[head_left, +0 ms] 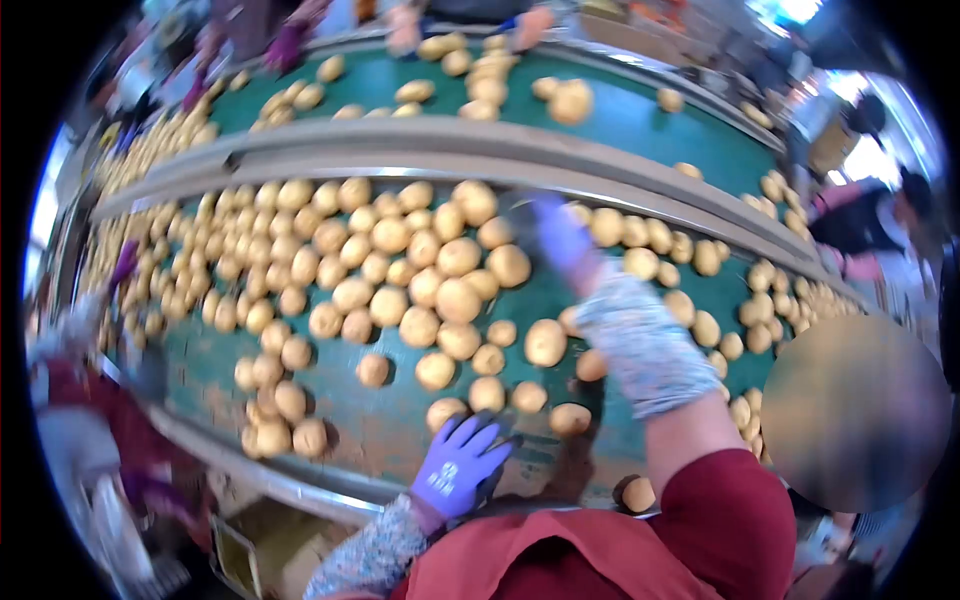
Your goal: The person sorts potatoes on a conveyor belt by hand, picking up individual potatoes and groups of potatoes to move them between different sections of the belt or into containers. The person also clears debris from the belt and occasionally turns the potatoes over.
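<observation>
Many round yellow potatoes [459, 300] lie on a green belt [380, 430] in front of me. My left hand [462, 465], in a purple glove with dark fingertips, is at the near edge of the belt, its fingers spread, just below a potato [445, 413]. My right hand [555, 232], in a purple glove, reaches to the far side of the belt beside several potatoes. It is smeared by motion, so its fingers and anything in them cannot be made out.
A metal divider [420, 140] separates this belt from a second green belt [630, 115] with more potatoes. Co-workers' gloved hands [288, 45] are over that belt. Another person's purple glove [124, 262] is at the left, and a person [870, 215] stands at the right.
</observation>
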Demonstrator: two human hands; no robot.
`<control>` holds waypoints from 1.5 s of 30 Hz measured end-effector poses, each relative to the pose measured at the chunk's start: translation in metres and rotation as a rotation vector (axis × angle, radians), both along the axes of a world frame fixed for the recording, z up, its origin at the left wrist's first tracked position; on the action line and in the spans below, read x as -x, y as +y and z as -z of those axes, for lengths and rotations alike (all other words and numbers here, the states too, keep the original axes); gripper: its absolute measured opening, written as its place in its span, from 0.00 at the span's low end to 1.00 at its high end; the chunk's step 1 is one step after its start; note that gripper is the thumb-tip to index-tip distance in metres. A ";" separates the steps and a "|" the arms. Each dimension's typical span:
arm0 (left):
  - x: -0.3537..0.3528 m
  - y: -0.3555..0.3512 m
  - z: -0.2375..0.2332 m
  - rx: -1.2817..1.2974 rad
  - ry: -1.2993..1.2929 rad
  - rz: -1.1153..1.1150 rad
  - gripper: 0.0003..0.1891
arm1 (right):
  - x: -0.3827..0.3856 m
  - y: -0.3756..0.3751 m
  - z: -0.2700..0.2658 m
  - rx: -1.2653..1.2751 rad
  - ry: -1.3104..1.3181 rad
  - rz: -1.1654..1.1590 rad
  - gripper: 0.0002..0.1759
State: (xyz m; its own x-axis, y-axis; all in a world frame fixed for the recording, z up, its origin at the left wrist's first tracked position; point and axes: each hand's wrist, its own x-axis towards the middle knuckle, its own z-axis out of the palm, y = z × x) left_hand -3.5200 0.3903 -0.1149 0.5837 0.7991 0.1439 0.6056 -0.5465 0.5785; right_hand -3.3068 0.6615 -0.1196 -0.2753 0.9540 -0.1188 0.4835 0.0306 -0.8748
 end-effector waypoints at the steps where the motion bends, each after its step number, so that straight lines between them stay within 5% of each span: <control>1: 0.003 -0.002 -0.011 0.009 -0.022 -0.016 0.21 | 0.034 0.000 0.022 -0.489 -0.408 -0.194 0.14; 2: 0.006 -0.001 -0.019 0.019 -0.043 -0.022 0.22 | 0.071 -0.007 -0.007 -0.393 -0.712 -0.436 0.13; 3: 0.005 0.001 -0.017 0.029 -0.040 0.049 0.22 | 0.090 -0.007 0.002 -0.312 -0.800 -0.413 0.18; 4: 0.003 -0.003 -0.014 0.050 -0.032 0.100 0.22 | 0.097 -0.015 0.017 -0.522 -0.721 -0.389 0.16; 6: 0.011 -0.015 0.003 0.081 0.129 0.247 0.22 | 0.121 -0.028 0.008 -0.358 -0.816 -0.344 0.15; 8: 0.021 -0.011 0.021 -0.038 0.083 0.331 0.21 | 0.132 -0.038 0.026 -0.148 -0.693 -0.420 0.28; 10: 0.034 -0.009 0.010 0.000 0.067 0.289 0.20 | 0.116 -0.043 0.024 -0.223 -0.633 -0.519 0.30; 11: 0.044 -0.007 0.018 -0.043 0.088 0.302 0.20 | 0.110 -0.041 -0.002 -0.019 -0.521 -0.540 0.30; 12: 0.053 -0.005 0.025 -0.077 0.102 0.324 0.20 | 0.108 -0.013 0.041 -0.169 -0.573 -0.514 0.30; 13: 0.067 -0.004 0.034 -0.120 0.092 0.314 0.19 | 0.088 -0.037 -0.026 0.049 -0.288 -0.083 0.27; 14: 0.081 -0.001 0.037 -0.131 0.139 0.307 0.19 | 0.069 -0.022 -0.003 0.245 0.079 0.230 0.26; 15: 0.098 0.006 0.038 -0.172 0.182 0.323 0.19 | 0.045 -0.014 -0.010 -0.540 -0.195 0.366 0.18; 17: 0.132 0.021 0.020 -0.140 0.247 0.212 0.19 | 0.005 -0.018 -0.015 -0.923 -0.188 0.542 0.17; 19: 0.183 0.028 0.036 -0.189 0.293 0.168 0.19 | -0.038 -0.068 -0.005 -0.111 0.361 0.637 0.28; 22: 0.226 0.037 0.021 -0.218 0.342 -0.047 0.22 | -0.039 -0.193 -0.025 -0.238 0.017 0.802 0.31; 24: 0.231 0.024 0.000 -0.239 0.317 -0.054 0.22 | -0.035 -0.244 -0.009 -0.024 -0.138 0.726 0.32; 28: 0.243 -0.031 -0.001 -0.164 0.318 0.084 0.23 | 0.015 -0.327 0.019 -0.353 -0.588 0.603 0.24; 30: 0.257 -0.045 0.025 -0.162 0.143 -0.071 0.22 | 0.038 -0.354 0.017 -0.369 -0.721 0.574 0.25; 36: 0.298 -0.049 0.044 -0.283 -0.012 -0.203 0.15 | 0.087 -0.399 0.025 -0.209 -0.816 0.484 0.13; 45: 0.353 -0.049 0.045 -0.187 -0.078 -0.234 0.28 | 0.139 -0.395 0.014 -0.164 -0.930 0.488 0.13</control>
State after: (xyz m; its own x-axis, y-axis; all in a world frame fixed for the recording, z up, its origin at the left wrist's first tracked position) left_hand -3.8725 0.3414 -0.1600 0.3682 0.8660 0.3383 0.6853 -0.4987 0.5308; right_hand -3.4460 0.2667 -0.1341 0.2748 0.9600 0.0546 0.9517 -0.2635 -0.1578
